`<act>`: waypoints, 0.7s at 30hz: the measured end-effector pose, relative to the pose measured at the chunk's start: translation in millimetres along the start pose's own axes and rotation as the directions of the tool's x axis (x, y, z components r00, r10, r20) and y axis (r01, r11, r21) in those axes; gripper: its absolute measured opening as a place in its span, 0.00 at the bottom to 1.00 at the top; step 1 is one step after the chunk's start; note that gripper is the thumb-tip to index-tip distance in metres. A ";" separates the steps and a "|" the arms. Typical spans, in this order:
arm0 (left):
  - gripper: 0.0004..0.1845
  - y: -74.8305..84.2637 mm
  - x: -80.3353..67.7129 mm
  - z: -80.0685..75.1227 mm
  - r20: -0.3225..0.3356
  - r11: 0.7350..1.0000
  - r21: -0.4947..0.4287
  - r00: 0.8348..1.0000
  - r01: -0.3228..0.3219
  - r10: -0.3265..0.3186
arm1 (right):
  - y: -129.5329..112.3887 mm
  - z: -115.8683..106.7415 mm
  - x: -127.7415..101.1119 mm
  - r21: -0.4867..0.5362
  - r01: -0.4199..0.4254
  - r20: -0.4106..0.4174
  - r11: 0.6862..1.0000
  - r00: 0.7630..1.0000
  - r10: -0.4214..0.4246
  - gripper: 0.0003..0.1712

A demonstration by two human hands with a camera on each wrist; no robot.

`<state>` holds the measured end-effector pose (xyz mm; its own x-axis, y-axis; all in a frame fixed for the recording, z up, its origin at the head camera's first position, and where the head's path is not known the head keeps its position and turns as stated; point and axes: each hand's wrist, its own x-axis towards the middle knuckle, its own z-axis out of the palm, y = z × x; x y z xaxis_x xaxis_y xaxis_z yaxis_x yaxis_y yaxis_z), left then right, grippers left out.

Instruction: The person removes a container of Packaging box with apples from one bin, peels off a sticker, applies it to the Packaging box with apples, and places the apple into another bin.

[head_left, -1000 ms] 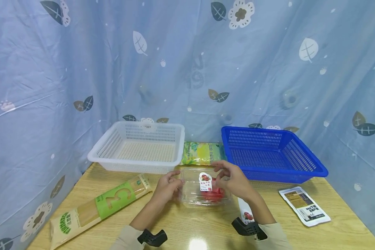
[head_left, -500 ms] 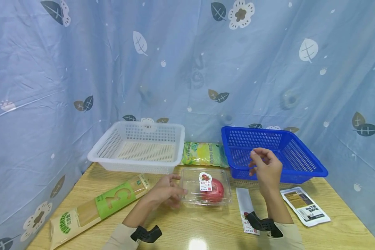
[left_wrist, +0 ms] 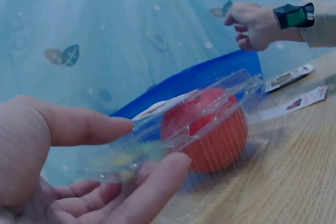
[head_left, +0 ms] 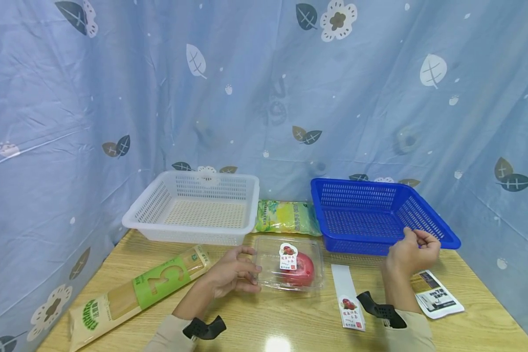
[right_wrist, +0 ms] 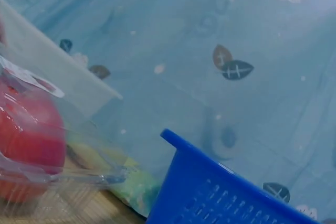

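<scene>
A clear plastic clamshell box (head_left: 310, 252) with a round red fruit (head_left: 300, 270) inside lies on the wooden table (head_left: 290, 322), a sticker on its lid. My left hand (head_left: 248, 270) rests at the box's left edge. In the left wrist view its straight thumb and fingers (left_wrist: 79, 127) lie against the rim of the box (left_wrist: 210, 129). My right hand (head_left: 415, 242) hovers by the front right rim of the blue basket (head_left: 361, 215), fingers curled, nothing seen in it. It hangs above a black-and-white packet (head_left: 440, 299).
A white basket (head_left: 189, 232) stands at the back left, with a green-yellow bag (head_left: 286, 216) between the two baskets. A long noodle pack (head_left: 141, 288) lies at the front left. A white label strip (head_left: 347, 298) lies right of the box. Blue curtains close the table in.
My right hand left the box, rose past the blue basket's front and moved right to its front right corner. The left hand stayed at the box's left edge. The box settled flat.
</scene>
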<state>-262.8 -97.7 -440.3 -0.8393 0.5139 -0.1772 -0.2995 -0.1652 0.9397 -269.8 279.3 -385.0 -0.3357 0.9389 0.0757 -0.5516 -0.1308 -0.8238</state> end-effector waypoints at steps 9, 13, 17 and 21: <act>0.41 -5.5 2.3 -1.7 0.052 0.994 -0.111 0.999 0.007 -0.001 | 6.0 -9.5 15.9 0.107 -0.220 -0.142 0.970 0.962 0.234 0.18; 0.40 -6.4 2.4 -0.6 0.069 0.990 -0.139 0.998 0.004 0.005 | 7.9 -16.5 23.8 0.213 -0.386 -0.098 0.898 0.906 0.413 0.17; 0.39 -6.8 1.7 1.1 0.070 0.986 -0.164 0.998 0.006 0.006 | 8.9 -20.7 30.4 0.336 -0.494 -0.049 0.802 0.841 0.539 0.17; 0.38 -7.2 1.2 2.2 0.064 0.982 -0.191 0.998 0.007 0.006 | 9.9 -23.1 32.4 0.358 -0.541 -0.009 0.761 0.813 0.583 0.12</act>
<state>-260.7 -94.0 -446.6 -0.8101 0.5660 -0.1526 -0.3863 -0.3196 0.8652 -268.5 315.8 -403.6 -0.5873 0.6897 -0.4235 -0.5114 -0.7218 -0.4664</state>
